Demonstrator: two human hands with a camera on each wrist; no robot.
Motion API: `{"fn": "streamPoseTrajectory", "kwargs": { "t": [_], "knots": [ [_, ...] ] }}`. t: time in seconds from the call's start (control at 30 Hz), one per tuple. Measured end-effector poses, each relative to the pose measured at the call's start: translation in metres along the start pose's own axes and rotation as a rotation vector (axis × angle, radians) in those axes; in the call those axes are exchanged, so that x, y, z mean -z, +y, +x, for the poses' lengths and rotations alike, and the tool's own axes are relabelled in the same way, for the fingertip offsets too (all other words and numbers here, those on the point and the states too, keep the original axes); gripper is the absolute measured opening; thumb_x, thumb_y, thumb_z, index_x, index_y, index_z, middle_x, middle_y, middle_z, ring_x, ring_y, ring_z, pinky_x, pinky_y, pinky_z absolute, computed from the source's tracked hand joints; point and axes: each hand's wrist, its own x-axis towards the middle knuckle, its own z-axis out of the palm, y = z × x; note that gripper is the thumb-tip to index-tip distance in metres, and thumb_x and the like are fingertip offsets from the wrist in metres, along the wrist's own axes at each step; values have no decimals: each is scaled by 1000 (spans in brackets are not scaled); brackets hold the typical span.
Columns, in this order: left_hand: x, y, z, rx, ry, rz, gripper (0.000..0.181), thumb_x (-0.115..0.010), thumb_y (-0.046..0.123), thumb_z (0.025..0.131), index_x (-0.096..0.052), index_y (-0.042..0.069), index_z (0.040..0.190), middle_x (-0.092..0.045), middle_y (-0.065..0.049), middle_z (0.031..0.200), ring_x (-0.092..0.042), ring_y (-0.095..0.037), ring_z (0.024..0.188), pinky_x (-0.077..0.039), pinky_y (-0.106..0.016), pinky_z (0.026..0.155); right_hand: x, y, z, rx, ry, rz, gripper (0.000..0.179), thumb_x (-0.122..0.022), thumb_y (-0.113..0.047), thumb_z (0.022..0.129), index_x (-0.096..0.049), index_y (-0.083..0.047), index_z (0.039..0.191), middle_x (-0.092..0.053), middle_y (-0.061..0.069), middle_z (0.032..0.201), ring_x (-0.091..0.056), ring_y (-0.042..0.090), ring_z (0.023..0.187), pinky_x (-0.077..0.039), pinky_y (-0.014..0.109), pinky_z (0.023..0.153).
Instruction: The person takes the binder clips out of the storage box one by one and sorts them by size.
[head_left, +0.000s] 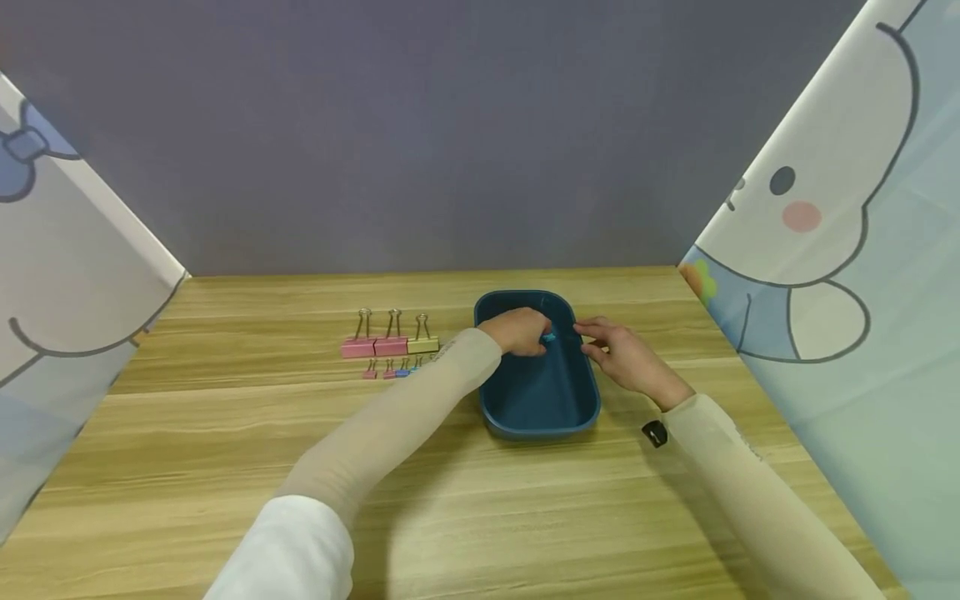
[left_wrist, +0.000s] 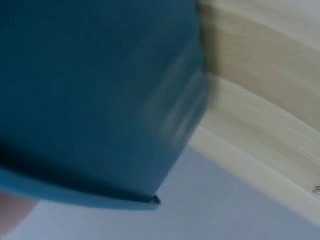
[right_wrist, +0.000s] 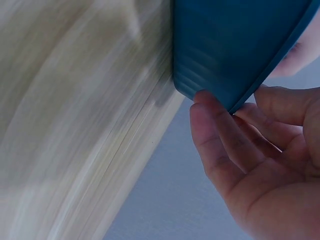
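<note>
A dark blue rounded rectangular bin (head_left: 540,400) stands on the wooden table, its outer wall (left_wrist: 100,100) filling much of the left wrist view. My left hand (head_left: 517,331) reaches over its left rim with bent fingers, pinching a small light-blue piece (head_left: 549,337), apparently a binder clip, inside the bin; the fingers partly hide it. On the right rim, my right hand (head_left: 618,354) grips the bin's edge. In the right wrist view, that hand (right_wrist: 265,165) has its thumb at the rim and fingers against the outer wall.
Left of the bin, large pink binder clips (head_left: 358,347) and a yellow one (head_left: 423,345) stand in a row. Smaller pink and blue clips (head_left: 402,373) line up before them, partly behind the left sleeve. A black device (head_left: 655,433) is by the right wrist. A grey wall (head_left: 435,167) rises behind.
</note>
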Motion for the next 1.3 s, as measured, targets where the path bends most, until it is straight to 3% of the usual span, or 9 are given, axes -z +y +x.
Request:
{"fn": "streamPoseTrajectory", "kwargs": {
  "t": [0.13,0.37,0.5,0.77,0.93,1.1,1.3],
  "knots": [
    [2,3,1,-3,-37,61,41,-59,28,94,-56,9,130,-57,-4,126,-54,-19,113,-41,-30,95,-1,0,0,1,1,0,39,-57,1,93,-51,8,130,-49,19,131,-61,34,100,-51,43,80],
    [5,5,-5,66,-162,164,53,-50,35,97,-38,19,146,-33,-4,149,-30,-28,135,-28,-40,107,-3,-3,1,9,2,-8,39,-57,1,93,-51,8,130,-49,20,131,-62,33,99,-51,42,79],
    [5,5,-9,94,-208,163,54,-48,37,98,-32,25,148,-23,1,154,-23,-27,138,-28,-43,106,-3,-3,1,6,-4,-11,39,-56,0,93,-50,8,131,-49,20,131,-62,33,98,-51,42,79],
    [4,4,-11,76,-236,150,53,-48,34,99,-32,27,148,-18,3,156,-16,-28,140,-27,-46,107,-4,-5,-1,3,-6,-20,39,-57,-1,93,-50,7,131,-49,19,131,-62,33,98,-51,42,79],
    [3,2,-9,45,-201,108,46,-52,29,97,-44,26,142,-31,4,150,-30,-24,135,-34,-43,103,-4,-5,-1,10,6,-30,39,-57,-1,93,-51,7,130,-50,19,130,-63,32,96,-51,42,77],
    [1,1,-8,-33,-153,68,31,-59,20,93,-60,18,124,-57,2,124,-55,-14,107,-44,-29,89,-5,-5,-1,13,11,-38,39,-58,-1,93,-52,7,130,-50,19,130,-64,31,94,-52,41,74],
    [0,5,-10,-83,-142,101,19,-71,21,86,-66,19,104,-60,7,99,-56,-8,88,-46,-25,77,-5,-6,-2,9,6,-33,39,-57,-2,93,-51,7,131,-49,18,131,-63,30,95,-51,41,75]
  ]
}}
